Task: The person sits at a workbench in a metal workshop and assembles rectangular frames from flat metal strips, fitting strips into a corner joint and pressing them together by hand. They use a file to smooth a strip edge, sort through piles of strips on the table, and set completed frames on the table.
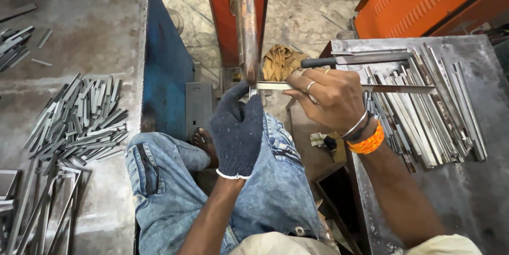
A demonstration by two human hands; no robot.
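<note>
The right hand point(331, 101), bare with a ring and orange bangle, has its fingers pinched narrow around a long metal strip point(382, 88). The gloved left hand point(238, 127) grips the strip's near end just below the vertical press arm point(245, 21); its fingers are curled closed there. The strip lies level at frame centre, its long axis running 9 to 3 o'clock and its free end pointing toward 3, over the pile of long strips point(424, 117) on the right counter point(466, 191). Judging from this, fingers sit very close under the arm: a slip could pinch them, or skew the strip. Cut short pieces point(79, 122) lie at 9 o'clock.
</note>
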